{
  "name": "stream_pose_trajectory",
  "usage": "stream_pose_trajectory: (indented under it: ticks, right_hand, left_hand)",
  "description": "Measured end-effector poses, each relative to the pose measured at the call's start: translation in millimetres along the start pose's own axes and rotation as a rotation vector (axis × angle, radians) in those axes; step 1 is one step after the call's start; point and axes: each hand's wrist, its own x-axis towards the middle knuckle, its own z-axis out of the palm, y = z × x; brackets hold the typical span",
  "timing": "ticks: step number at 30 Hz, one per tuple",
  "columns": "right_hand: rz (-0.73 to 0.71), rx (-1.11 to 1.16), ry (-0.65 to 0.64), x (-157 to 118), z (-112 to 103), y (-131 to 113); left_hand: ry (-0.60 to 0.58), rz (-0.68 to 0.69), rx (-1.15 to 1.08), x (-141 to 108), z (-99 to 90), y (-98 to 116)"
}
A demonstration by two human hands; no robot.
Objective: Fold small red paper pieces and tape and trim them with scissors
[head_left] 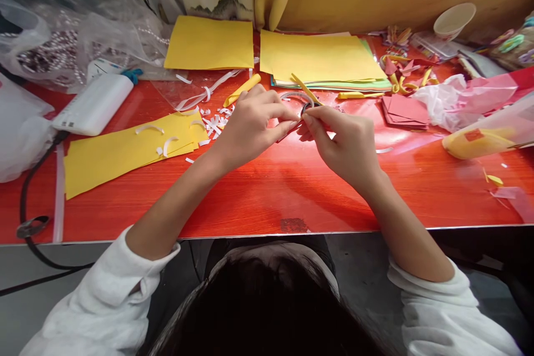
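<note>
My left hand and my right hand meet over the red table, both closed in a pinch with fingertips almost touching. A small dark red paper piece shows under the left fingertips and is pinched there. Just behind the fingertips a narrow white strip curves in an arc towards the right thumb and forefinger. A dark ring-shaped thing sits partly hidden behind the right fingers. What exactly the right fingertips hold is covered. A thin yellow paper strip lies beyond them.
Yellow sheets and a stack of coloured paper lie at the back. Yellow strips, white scraps and a white power bank-like box are left. Red paper squares and a paper cup are right.
</note>
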Motion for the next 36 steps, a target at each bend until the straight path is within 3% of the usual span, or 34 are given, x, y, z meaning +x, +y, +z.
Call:
stream_pose_trajectory:
  ticks: [24,36]
  right_hand:
    - [-0.025,-0.033,-0.012,0.1,2.5,0.0]
    - [0.011,0.053,0.033,-1.3,7.1,3.2]
  left_hand:
    - [0.005,-0.03,0.039,-0.9,3.1,2.8]
    - [0.067,-0.159,-0.007,0.4,4.0,6.0]
